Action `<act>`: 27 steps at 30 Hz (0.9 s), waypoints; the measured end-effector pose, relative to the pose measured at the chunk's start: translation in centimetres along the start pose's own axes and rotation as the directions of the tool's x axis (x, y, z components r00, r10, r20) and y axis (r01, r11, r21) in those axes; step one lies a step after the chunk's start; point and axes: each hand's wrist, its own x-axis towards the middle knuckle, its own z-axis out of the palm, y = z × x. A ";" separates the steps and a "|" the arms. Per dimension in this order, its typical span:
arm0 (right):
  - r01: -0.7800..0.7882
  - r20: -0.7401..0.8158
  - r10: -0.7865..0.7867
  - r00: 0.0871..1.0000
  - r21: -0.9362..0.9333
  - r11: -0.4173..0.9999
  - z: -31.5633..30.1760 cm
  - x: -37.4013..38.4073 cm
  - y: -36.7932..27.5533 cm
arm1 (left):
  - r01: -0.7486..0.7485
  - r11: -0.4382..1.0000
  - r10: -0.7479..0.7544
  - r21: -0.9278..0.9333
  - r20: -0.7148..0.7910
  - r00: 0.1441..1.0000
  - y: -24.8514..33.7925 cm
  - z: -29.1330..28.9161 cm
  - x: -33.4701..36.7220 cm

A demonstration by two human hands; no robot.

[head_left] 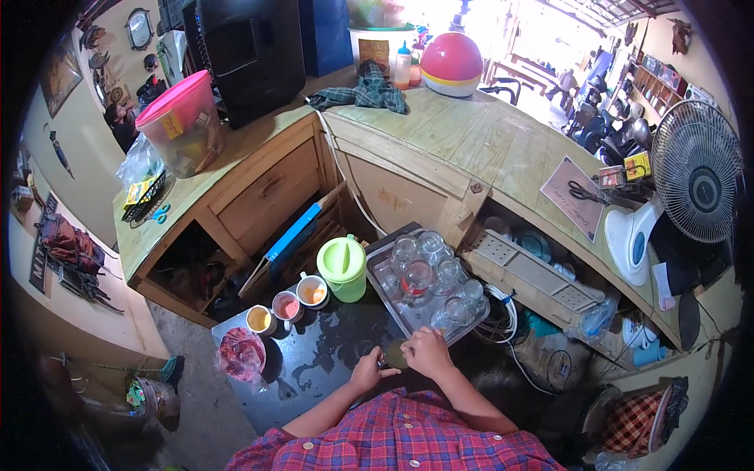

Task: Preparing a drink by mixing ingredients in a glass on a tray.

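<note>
Close to my body, above the near edge of the dark wet table point(306, 361), my two hands work together. My right hand point(429, 353) is closed on an olive-green rounded thing point(396, 355), whose kind I cannot make out. Beside it, my left hand point(367, 374) is closed, fingers curled towards the green thing; what it grips is too small to tell. A metal tray point(377, 276) of upside-down clear glass mugs point(418, 275) lies just beyond my right hand. Farther left stand a lime-green lidded pitcher point(342, 267) and three cups point(287, 306) with coloured contents.
A bowl with a reddish plastic bag point(241, 353) sits at the table's left edge. Wooden counters point(440, 133) wrap around the far side, bearing a pink-lidded tub point(184, 129), a cloth point(365, 93), a red-and-white ball-shaped container point(453, 63) and a fan point(699, 180). A white cable point(349, 173) hangs down.
</note>
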 end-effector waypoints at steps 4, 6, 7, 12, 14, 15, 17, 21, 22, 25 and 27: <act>-0.025 -0.025 0.028 0.999 0.108 0.994 -0.2 0.2 -0.5 | 0.004 1.000 -0.004 0.015 0.004 1.000 -0.6 0.1 0.0; -0.072 -0.080 0.072 0.994 -0.001 0.997 -0.5 0.3 -1.0 | -0.001 1.000 0.001 0.021 0.003 1.000 -0.4 0.0 0.0; -0.074 -0.084 0.074 0.994 -0.003 0.997 -0.2 0.2 -0.6 | -0.005 1.000 0.005 0.022 0.005 1.000 -0.4 0.0 0.0; 0.020 -0.142 -0.006 0.990 0.093 0.995 -0.6 0.4 -1.2 | 0.012 1.000 -0.012 -0.014 0.002 1.000 -1.1 0.2 0.1; 0.006 -0.080 -0.002 0.997 0.046 0.999 -0.3 0.3 -0.6 | 0.005 1.000 -0.005 0.010 0.002 1.000 -0.7 0.2 0.2; -0.004 -0.016 0.004 1.000 -0.001 1.000 -0.2 0.2 -0.3 | 0.000 0.999 0.000 0.034 0.001 1.000 -0.6 0.2 0.2; 0.021 -0.066 -0.016 0.998 0.080 0.997 0.1 0.4 -0.3 | -0.001 0.999 0.001 0.035 0.001 1.000 -0.5 0.1 0.1; 0.002 -0.079 -0.005 0.997 -0.038 0.999 -0.9 0.5 -1.3 | 0.003 0.999 -0.002 0.035 -0.011 1.000 -0.4 0.0 0.0; 0.000 -0.081 -0.003 0.997 -0.040 0.999 -0.5 0.4 -0.9 | -0.001 0.999 0.001 0.035 -0.009 1.000 -0.3 0.0 0.0; 0.016 0.033 -0.020 0.999 0.126 0.992 0.3 0.2 0.0 | -0.005 0.997 0.005 0.071 -0.002 1.000 -0.1 0.0 0.0; -0.004 -0.099 0.005 0.995 0.009 1.000 -0.5 0.3 -0.8 | 0.005 1.000 -0.005 0.028 0.003 1.000 -0.3 0.0 0.0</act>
